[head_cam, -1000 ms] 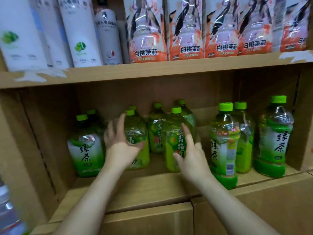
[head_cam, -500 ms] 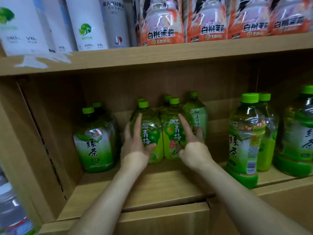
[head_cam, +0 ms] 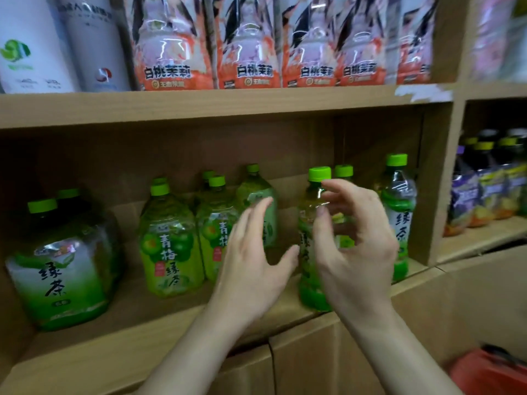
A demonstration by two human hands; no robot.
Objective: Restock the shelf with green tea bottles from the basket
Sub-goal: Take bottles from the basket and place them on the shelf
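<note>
Both hands shifted right off the plum-tea bottles [head_cam: 171,246], left hand [head_cam: 251,269] spread, right hand [head_cam: 356,249] curled empty.

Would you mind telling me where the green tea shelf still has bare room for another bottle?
The widest bare patch of the cardboard shelf lies between the squat green tea bottle at far left and the plum green tea bottles. The front strip before those bottles is also bare. The right end is crowded: tall green-capped bottles stand close together there, with both open hands in front.

My shelf [head_cam: 199,106] looks like matt brown cardboard, and the green tea bottles [head_cam: 171,243] are glossy clear plastic with shiny labels.
</note>
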